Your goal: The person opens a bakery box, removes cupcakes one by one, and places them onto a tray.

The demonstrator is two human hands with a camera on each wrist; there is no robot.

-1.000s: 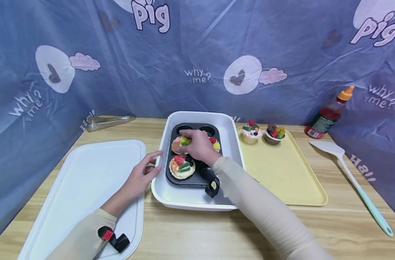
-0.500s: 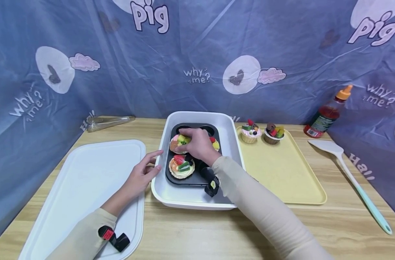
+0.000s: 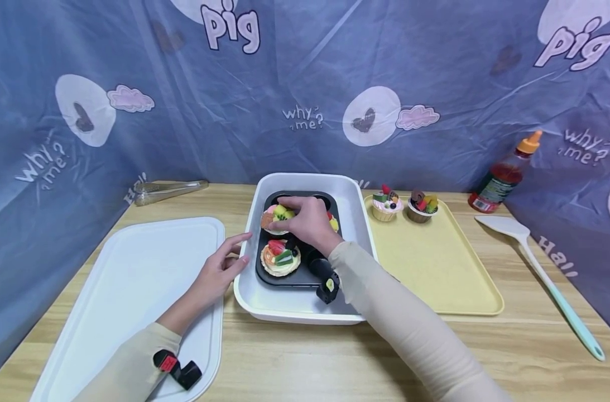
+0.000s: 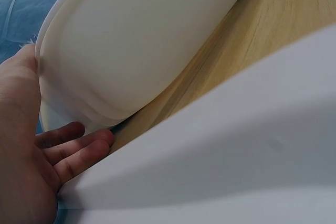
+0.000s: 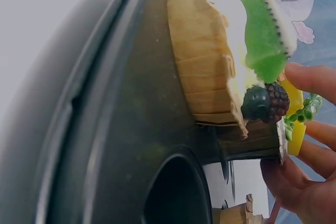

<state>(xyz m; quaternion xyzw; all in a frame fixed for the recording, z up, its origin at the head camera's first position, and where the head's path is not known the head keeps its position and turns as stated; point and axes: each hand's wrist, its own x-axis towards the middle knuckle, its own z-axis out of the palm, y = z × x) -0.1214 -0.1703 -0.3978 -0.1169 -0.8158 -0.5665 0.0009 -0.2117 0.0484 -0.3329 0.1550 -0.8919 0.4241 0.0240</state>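
My right hand (image 3: 307,220) pinches a fruit-topped cupcake (image 3: 276,219) over the black muffin tin (image 3: 294,283), in its left column. In the right wrist view the cupcake's dark wrapper (image 5: 249,140) stands at the tin, yellow fruit on top; how deep it sits is hidden. Just nearer lies another cupcake (image 3: 281,258) with strawberry and kiwi. A further one (image 3: 332,221) is mostly hidden behind my right hand. The tin lies in a white tub (image 3: 249,310). My left hand (image 3: 219,271) touches the tub's left rim with thumb and forefinger; its other fingers are loosely bent.
Right of the tub, a yellow tray (image 3: 435,268) bears a pink-creamed cupcake (image 3: 387,206) and a chocolate-topped cupcake (image 3: 422,207). A white tray (image 3: 149,279) lies left. Tongs (image 3: 169,191), a sauce bottle (image 3: 503,178) and a turner (image 3: 546,279) lie or stand around the edges.
My right hand and the pinched cupcake have shifted slightly left and away from me within the tin. My left hand stays on the tub's rim.
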